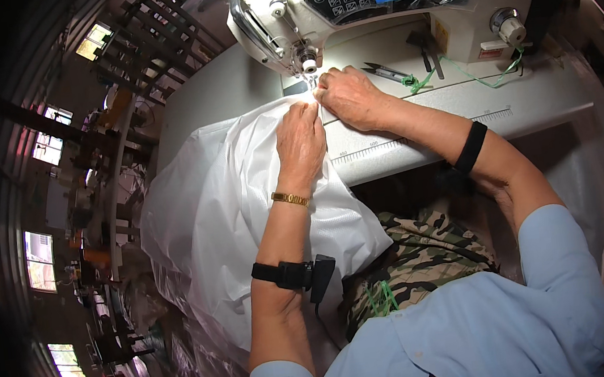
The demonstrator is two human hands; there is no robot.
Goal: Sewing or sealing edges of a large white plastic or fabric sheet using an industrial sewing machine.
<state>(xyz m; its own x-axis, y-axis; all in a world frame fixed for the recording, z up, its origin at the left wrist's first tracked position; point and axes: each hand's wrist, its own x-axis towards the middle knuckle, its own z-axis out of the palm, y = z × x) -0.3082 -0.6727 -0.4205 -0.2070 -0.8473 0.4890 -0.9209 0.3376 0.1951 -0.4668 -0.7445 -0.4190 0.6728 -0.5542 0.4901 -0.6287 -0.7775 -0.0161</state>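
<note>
A white sewing machine (414, 29) stands on the table, its needle area brightly lit. White sheet material (220, 167) is spread from the needle over the table's front edge and down across my lap. Just in front of the presser foot (312, 82), my left hand (300, 139) is closed, its fingertips pinching the edge of the white material. My right hand (353, 98) is closed beside it, fingers pressed together at the material's edge right by the foot. What exactly the right fingertips grip is hidden by glare and the fingers.
Thread snips (387, 73) and a dark-handled tool (422, 50) lie right of the needle, by green thread (419, 84). A ruler scale (420, 135) runs along the front of the table (526, 98). Clear plastic sheeting hangs at the right.
</note>
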